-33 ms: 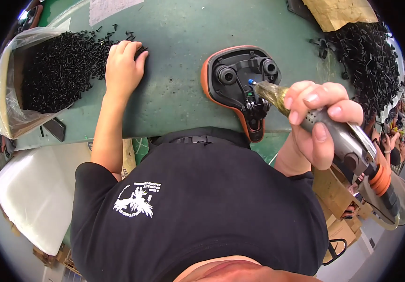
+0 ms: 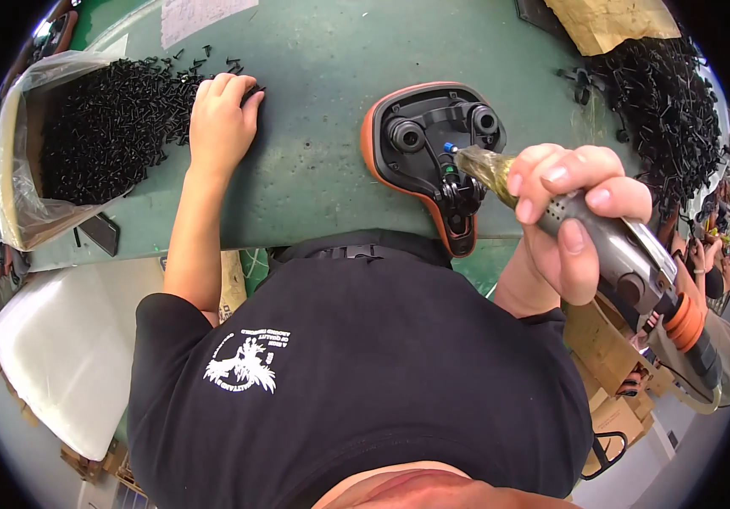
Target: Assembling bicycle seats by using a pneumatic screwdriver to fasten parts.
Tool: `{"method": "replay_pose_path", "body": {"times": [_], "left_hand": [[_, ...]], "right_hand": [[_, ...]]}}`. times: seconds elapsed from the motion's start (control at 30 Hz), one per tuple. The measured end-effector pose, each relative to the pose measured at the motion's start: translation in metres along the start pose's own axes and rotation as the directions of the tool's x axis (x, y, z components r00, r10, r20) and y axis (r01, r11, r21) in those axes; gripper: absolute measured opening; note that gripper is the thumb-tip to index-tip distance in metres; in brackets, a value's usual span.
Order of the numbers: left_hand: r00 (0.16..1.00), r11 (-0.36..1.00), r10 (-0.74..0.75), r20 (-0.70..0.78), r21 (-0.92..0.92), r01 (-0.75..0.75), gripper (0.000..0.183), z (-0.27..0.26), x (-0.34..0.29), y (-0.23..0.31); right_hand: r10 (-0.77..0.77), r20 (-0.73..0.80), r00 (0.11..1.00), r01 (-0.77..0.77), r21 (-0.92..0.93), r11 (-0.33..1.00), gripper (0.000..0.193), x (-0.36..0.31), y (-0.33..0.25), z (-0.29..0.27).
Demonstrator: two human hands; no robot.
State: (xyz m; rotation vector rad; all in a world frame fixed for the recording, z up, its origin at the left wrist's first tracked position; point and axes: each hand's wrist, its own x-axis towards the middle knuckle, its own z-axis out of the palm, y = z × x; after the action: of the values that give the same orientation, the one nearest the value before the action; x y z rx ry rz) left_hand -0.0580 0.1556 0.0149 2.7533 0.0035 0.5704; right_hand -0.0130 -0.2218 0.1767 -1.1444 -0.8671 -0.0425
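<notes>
**benchwatcher:** Standing right behind this person in the black T-shirt (image 2: 356, 373). Closest thing to me is the right hand (image 2: 564, 225), fingers curled tight round a grey power screwdriver (image 2: 628, 263) with an orange collar near its tail. The tool tilts down toward the bench, its tip just at the underside of a bike saddle (image 2: 429, 148).

**rivet_ron:** Where's the saddle sitting?

**benchwatcher:** Upside down on the green table (image 2: 314, 170), near its front edge and a little right of the middle, with the narrow nose hanging over that edge toward the person. Black plastic underside, orange rim round it, two round sockets at the wide end, a small blue bit where the driver tip meets it.

**rivet_ron:** And the other hand?

**benchwatcher:** The left hand (image 2: 222, 119) is stretched out further back on the left side of the table, palm down, fingers bent onto the fringe of a pile of small black screws (image 2: 106, 127). Can't tell if it has actually pinched one. That pile spills out of a clear plastic bag (image 2: 17, 170) by the table's left edge.

**rivet_ron:** Anything else back there?

**benchwatcher:** A second heap of black parts (image 2: 662, 110) at the far right corner, and a brown cardboard sheet (image 2: 611, 21) beyond it.
</notes>
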Motion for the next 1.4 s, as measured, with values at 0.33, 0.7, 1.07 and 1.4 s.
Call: {"method": "replay_pose_path", "body": {"times": [0.33, 0.7, 1.07, 1.4], "left_hand": [[0.973, 0.981, 0.195, 0.120, -0.044, -0.191, 0.017, -0.016, 0.015, -0.021], [0.898, -0.148, 0.159, 0.410, -0.890, 0.432, 0.011, -0.022, 0.021, 0.125], [0.806, -0.278, 0.407, 0.430, -0.782, 0.558, 0.017, -0.007, 0.024, 0.186], [0.832, -0.103, 0.437, 0.343, -0.899, 0.425, 0.021, 0.000, 0.040, 0.187]], "right_hand": [[-0.048, 0.066, 0.997, 0.049, -0.009, 0.999, 0.046, -0.016, -0.008, -0.030], [-0.078, 0.097, 0.992, 0.071, 0.074, 0.995, 0.035, -0.008, -0.037, -0.021], [-0.163, -0.003, 0.987, 0.163, 0.071, 0.984, 0.034, -0.032, -0.037, -0.022], [-0.199, -0.049, 0.979, 0.202, 0.085, 0.976, 0.034, -0.041, -0.035, -0.030]]}}
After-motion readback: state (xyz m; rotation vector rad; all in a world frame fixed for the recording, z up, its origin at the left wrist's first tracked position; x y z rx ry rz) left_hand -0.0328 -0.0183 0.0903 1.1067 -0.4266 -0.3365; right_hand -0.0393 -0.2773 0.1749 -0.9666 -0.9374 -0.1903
